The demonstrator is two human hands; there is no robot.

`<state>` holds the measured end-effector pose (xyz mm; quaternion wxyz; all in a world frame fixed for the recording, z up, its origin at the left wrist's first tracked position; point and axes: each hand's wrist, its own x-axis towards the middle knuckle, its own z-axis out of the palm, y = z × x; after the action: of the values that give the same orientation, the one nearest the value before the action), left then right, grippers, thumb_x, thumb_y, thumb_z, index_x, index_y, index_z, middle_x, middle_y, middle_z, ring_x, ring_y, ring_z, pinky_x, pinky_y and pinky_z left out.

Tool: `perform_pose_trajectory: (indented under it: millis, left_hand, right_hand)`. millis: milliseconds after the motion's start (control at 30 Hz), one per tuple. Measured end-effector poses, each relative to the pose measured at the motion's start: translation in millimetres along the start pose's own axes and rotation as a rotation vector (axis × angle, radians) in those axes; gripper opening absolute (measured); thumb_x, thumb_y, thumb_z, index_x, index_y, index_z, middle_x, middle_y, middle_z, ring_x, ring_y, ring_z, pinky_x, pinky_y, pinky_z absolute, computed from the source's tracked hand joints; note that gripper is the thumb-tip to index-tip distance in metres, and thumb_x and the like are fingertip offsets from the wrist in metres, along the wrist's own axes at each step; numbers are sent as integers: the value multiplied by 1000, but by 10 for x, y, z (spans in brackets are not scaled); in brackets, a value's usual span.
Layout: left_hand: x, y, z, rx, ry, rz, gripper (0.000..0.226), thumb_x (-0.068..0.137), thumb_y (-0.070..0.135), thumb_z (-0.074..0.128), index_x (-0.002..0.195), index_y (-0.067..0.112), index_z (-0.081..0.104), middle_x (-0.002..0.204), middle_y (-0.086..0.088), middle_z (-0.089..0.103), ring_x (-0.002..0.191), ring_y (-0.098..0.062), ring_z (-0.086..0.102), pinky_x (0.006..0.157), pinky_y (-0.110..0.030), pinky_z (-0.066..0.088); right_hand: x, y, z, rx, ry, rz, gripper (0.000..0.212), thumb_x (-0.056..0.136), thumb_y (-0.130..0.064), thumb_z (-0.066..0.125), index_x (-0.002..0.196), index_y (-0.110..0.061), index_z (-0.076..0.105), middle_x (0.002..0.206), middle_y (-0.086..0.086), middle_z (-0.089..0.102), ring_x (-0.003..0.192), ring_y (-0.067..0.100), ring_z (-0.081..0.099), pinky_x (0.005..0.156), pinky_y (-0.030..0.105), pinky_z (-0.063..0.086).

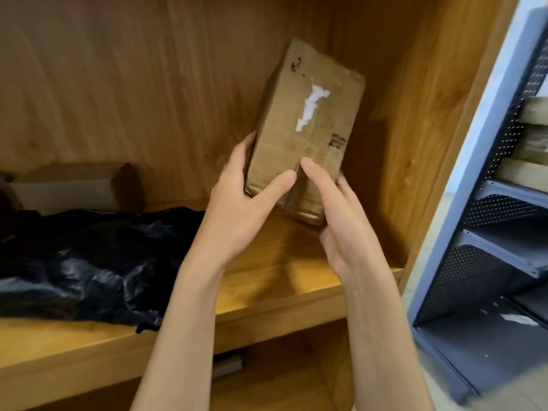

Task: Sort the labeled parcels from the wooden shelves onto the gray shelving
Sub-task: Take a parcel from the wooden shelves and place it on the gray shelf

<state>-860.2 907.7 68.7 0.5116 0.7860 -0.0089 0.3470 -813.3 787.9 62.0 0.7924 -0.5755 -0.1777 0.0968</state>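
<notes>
A: what's on the wooden shelf [281, 292]? black plastic bag [89, 262] lying at left; left hand [237, 209] and right hand [335, 221] both grasping the cardboard parcel [305, 123], fingers wrapped round its lower end.

B: parcel's held above the shelf, long axis tilted up and away; gray shelving [489, 232] is off to the right, nearer the right hand, I'd say.

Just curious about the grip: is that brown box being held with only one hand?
No, the left hand and the right hand both grip the brown box.
</notes>
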Motion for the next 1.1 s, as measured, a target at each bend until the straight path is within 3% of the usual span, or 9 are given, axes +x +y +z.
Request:
perform_pose_trajectory:
  millis: [133,300,467,567,700,767,833,933,1100]
  left_hand:
    - [-406,161,-177,-100,-34,34,58,85,37,68,133,42,37,126,23,55,115,9,52,92,-17,47]
    - [-956,268,-288,-217,-80,13,61,81,39,66,134,41,35,118,30,54,108,17,52,78,-2,43]
    - [-1372,264,-299,-351,-142,-51,71,78,43,73,139,35,38,126,21,56,113,9,54,81,-7,47]
    - [-1521,228,-327,-502,-168,-168,74,72,48,70,139,34,42,124,14,62,114,-4,59,90,-26,50]
    - [-1677,243,-311,-836,-261,-303,63,81,41,67,138,24,48,131,-1,61,123,-21,56,99,-43,47]
    - [-1760,308,-252,-955,-300,-339,56,87,41,58,137,17,51,132,-9,60,123,-26,56,93,-40,52]
    - [-1839,350,-174,-1020,-303,-394,50,88,40,50,130,13,60,128,-12,62,118,-27,59,85,-36,55]
    - [-1943,377,-17,-1128,-321,-450,63,68,45,79,123,16,66,128,-14,61,115,-28,61,87,-38,56]
    - [-2088,419,205,-1133,-334,-469,73,56,47,87,119,16,68,129,-15,60,116,-30,61,88,-41,54]
  right_hand:
    - [-497,-18,96,-23,8,-80,41,85,-44,64,124,-41,53,115,-19,66,111,4,60,101,36,47]
    - [-1125,44,130,-91,35,-161,49,86,-41,63,132,-39,49,119,-17,65,111,4,61,97,35,51]
    - [-1612,120,44,-179,49,-228,58,83,-60,56,138,-43,44,127,-18,59,115,0,57,84,15,52]
    - [-1796,51,-60,-296,86,-246,56,79,-68,38,133,-54,44,131,-22,46,118,-7,45,76,4,45]
    - [-1970,2,-243,-331,99,-384,39,74,-53,60,112,-61,58,138,-18,33,132,-3,33,88,15,50]
    - [-2018,9,-310,-339,75,-428,56,72,-49,70,119,-68,47,143,-20,33,135,7,37,93,33,53]
    - [-2042,-12,-381,-255,95,-399,82,62,-47,77,126,-71,32,139,-25,42,129,8,48,93,37,54]
    - [-2068,-50,-521,-110,91,-261,108,49,-40,84,140,-52,27,132,-16,57,115,11,61,89,38,56]
    - [-2158,-34,-794,-13,-21,-61,102,39,-51,91,129,-27,50,116,0,70,106,22,67,87,38,56]
